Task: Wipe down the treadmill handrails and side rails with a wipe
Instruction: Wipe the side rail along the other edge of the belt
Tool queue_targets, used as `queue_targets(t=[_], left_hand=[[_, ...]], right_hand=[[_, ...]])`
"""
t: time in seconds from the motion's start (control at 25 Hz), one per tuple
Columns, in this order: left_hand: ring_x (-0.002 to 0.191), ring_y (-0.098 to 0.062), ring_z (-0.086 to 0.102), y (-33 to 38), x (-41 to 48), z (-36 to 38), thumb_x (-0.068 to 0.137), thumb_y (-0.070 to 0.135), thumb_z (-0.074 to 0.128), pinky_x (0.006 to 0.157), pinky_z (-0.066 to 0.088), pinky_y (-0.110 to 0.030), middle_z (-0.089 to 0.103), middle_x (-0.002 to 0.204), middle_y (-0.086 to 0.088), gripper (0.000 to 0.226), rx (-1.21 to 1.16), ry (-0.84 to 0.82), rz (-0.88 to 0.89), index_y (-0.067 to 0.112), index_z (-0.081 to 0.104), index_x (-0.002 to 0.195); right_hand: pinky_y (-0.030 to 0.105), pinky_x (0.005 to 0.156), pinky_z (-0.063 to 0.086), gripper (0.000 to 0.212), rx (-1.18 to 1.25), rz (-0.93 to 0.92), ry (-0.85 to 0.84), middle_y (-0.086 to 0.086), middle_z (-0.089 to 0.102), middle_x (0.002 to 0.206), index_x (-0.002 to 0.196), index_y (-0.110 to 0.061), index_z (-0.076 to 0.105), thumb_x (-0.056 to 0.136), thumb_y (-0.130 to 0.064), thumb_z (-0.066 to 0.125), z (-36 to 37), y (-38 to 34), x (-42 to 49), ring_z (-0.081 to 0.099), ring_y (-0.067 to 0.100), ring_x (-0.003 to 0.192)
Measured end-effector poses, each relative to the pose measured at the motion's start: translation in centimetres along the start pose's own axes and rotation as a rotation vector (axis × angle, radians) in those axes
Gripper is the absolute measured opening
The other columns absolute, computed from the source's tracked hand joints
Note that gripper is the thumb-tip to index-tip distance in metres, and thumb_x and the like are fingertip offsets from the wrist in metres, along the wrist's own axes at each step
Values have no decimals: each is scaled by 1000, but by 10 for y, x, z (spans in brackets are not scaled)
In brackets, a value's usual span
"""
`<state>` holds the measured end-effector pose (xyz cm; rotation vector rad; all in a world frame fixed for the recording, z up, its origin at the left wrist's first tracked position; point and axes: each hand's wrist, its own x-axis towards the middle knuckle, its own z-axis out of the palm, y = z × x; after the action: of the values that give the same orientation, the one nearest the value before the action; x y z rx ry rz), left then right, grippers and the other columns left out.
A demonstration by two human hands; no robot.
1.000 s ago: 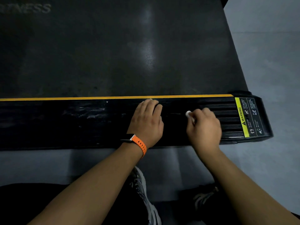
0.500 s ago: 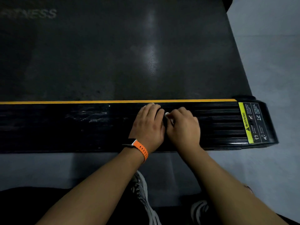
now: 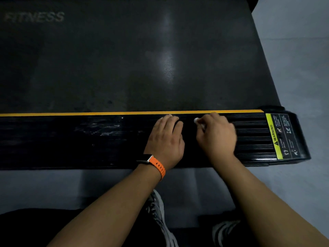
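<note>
Your right hand (image 3: 216,135), clutching the wipe (image 3: 196,120), has slid right from your empty, resting left hand (image 3: 166,138); press firmly into the side rail (image 3: 71,139) grooves.

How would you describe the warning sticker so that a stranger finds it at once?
Start at the dark treadmill belt; a black side rail runs along its near edge. Follow the rail to its right end, past the right hand. The sticker there is the only patch with a yellow-green band and the word WARNING.
</note>
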<state>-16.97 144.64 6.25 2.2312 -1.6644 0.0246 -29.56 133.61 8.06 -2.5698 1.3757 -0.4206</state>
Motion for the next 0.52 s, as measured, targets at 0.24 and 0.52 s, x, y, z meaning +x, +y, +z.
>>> queue_targets(t=[0.24,0.52], left_hand=[[128,-36,52,-1,0,0,90,22,52,116,38,-48,60,130,-16,41,2,17,5,3,63,125],[130,-34,51,2,-1,-2,91,20,55,117,37,-48,60,132,-14,36,14,-14,-6,5,64,123]], right_hand=[[43,66,47,8,120,54,16,8,64,89,87,-17,69,90,-23,66,3,-16,3,62,37,83],[44,64,47,12,-61,162,106,10,62,88,89,-13,69,91,-24,65,-11,35,14,61,39,81]])
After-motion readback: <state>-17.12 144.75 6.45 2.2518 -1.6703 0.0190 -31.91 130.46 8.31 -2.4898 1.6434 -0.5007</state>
